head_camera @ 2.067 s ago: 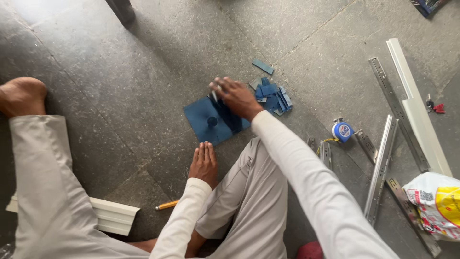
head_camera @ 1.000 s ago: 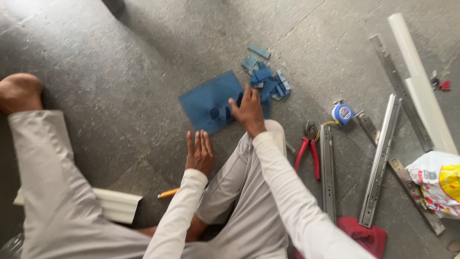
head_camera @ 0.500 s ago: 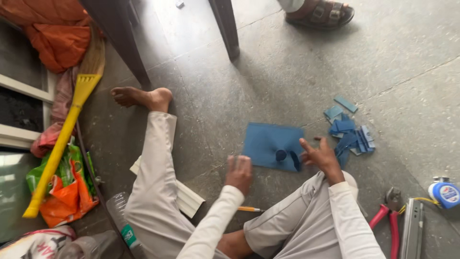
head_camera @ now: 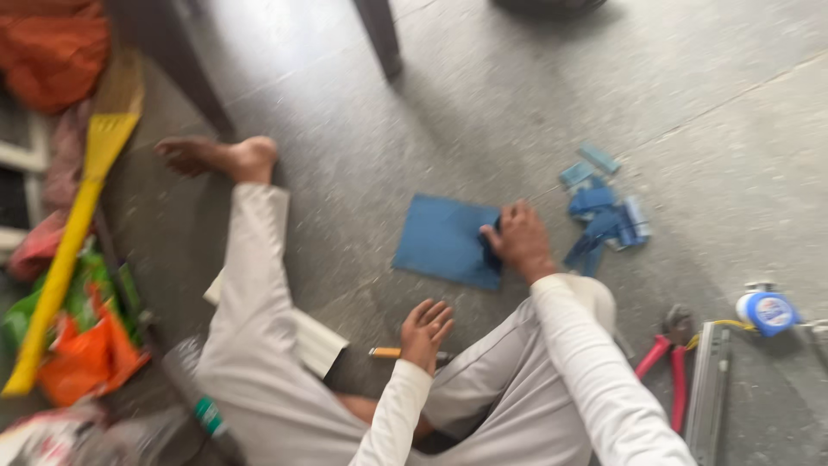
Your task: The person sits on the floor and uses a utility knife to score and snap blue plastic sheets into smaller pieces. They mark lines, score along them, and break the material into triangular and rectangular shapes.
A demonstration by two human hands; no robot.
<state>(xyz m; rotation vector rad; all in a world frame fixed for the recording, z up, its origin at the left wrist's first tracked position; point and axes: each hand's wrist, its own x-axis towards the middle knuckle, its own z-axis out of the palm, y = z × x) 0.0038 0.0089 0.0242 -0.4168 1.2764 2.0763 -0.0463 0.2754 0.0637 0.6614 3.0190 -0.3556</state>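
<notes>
Right hand (head_camera: 520, 242) clenched on small dark object at right edge of blue sheet (head_camera: 444, 239), flat on floor (head_camera: 362, 173). Left hand (head_camera: 425, 331) released, fingers spread, just above pencil (head_camera: 385, 352). Blue offcuts (head_camera: 604, 216) right of sheet.

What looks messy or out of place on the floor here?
Blue offcut pieces lie scattered in a loose heap right of the blue sheet, which sits askew on the floor. The right hand rests on the sheet's edge. Red-handled pliers and a pencil lie loose near the left hand.
</notes>
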